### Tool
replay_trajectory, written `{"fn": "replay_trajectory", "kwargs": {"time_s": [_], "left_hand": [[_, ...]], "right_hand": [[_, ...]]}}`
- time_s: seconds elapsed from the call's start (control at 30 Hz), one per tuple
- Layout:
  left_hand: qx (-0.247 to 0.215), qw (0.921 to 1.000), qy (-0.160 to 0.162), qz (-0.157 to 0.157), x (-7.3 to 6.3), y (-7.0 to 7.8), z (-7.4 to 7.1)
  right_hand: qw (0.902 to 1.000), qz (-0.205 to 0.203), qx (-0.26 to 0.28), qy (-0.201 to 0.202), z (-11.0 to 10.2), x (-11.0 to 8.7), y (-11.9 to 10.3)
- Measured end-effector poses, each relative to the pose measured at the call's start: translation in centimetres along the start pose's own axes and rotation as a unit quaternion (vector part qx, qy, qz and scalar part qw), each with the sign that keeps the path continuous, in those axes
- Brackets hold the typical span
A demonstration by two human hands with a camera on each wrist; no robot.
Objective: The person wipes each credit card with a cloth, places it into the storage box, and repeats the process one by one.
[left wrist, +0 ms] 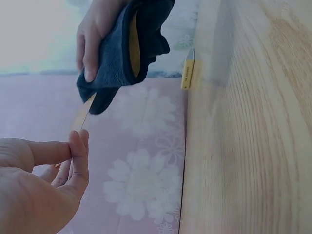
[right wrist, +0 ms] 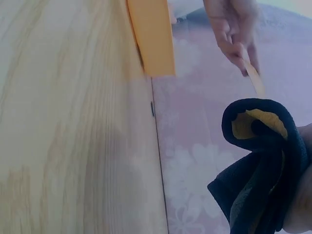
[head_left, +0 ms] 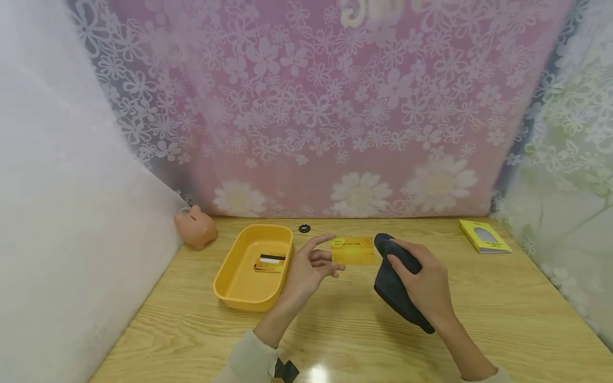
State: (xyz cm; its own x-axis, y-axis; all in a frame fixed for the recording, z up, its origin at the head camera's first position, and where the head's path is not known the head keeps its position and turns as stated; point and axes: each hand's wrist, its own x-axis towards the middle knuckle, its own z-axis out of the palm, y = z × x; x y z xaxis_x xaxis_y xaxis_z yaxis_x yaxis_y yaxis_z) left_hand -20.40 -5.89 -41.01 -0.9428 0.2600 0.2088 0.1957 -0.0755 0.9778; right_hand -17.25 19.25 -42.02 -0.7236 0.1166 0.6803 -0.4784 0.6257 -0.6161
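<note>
My left hand (head_left: 305, 270) pinches a gold bank card (head_left: 353, 251) by its left end, between thumb and fingers, above the wooden table. My right hand (head_left: 430, 281) grips a folded dark blue-grey cloth (head_left: 394, 279), whose yellowish inner side shows in the right wrist view. The cloth's upper end is right at the card's free edge; in the left wrist view a fold of the cloth (left wrist: 114, 61) overlaps the tip of the card (left wrist: 84, 113). Left of my left hand stands a yellow plastic tray (head_left: 227, 266) with a few gold cards (head_left: 270, 264) lying in it.
An orange piggy bank (head_left: 195, 229) stands at the back left. Behind the tray's right corner lies a small black poker chip (head_left: 304, 229). At the back right is a yellow box with an oval window (head_left: 485, 237). Flowered fabric (head_left: 306, 133) hangs behind the table.
</note>
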Motion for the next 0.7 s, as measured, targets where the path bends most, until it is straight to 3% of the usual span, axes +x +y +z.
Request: {"fn": "replay_trajectory", "kwargs": {"time_s": [0.13,0.27,0.43,0.7], "left_hand": [[-0.004,0.9999,-0.002,-0.009,0.3,-0.4,-0.2],[0.002,0.9999,0.006,-0.011,0.7,-0.6,0.0],[-0.006,0.9999,-0.008,-0.006,1.0,-0.8,0.8],[0.044,0.999,0.005,0.007,1.3,-0.7,1.7]], "right_hand": [[0.9998,0.019,0.006,0.0,-0.7,0.0,0.3],[0.9994,-0.005,0.032,-0.015,-0.3,0.2,-0.5],[0.9965,-0.04,0.065,-0.034,1.2,0.2,-2.1],[0.9906,-0.079,0.091,-0.064,4.1,-0.1,-4.6]]}}
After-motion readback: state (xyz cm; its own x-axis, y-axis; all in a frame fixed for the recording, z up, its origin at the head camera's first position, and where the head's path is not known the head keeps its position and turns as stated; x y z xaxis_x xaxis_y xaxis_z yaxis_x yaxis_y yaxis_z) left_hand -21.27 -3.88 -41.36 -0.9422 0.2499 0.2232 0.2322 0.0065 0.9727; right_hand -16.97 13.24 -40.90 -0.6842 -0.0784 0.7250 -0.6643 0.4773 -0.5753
